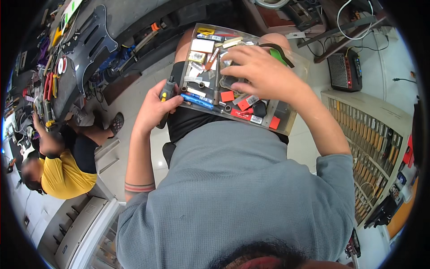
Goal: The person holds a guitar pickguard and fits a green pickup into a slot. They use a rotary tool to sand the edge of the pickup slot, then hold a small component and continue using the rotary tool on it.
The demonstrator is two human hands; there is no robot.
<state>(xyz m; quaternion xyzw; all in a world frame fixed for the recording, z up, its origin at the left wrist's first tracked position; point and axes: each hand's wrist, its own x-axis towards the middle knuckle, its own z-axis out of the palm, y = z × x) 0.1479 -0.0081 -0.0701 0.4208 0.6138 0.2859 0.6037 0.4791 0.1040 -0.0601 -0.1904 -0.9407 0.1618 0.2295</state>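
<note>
A clear plastic tray [286,122] of small parts lies across my lap, with a raised divider running through it. At its near left edge, my left hand [154,104] is closed round a dark grey rotary tool [168,89] with a yellow button, its tip pointing up. The thumb of that hand is next to a blue pen-like rod [197,101] in the tray. Over the tray's right half, my right hand [262,74] hovers with fingers apart and nothing visible in them. Under it lie a red block [227,96] and a red-and-black piece [258,110]; some contents are hidden by this hand.
A cluttered workbench [134,22] with a black pickguard [92,42] and pliers stands at the left. A person in a yellow shirt [67,177] works there. To the right are a black amplifier [345,71] and a drawer cabinet [371,107].
</note>
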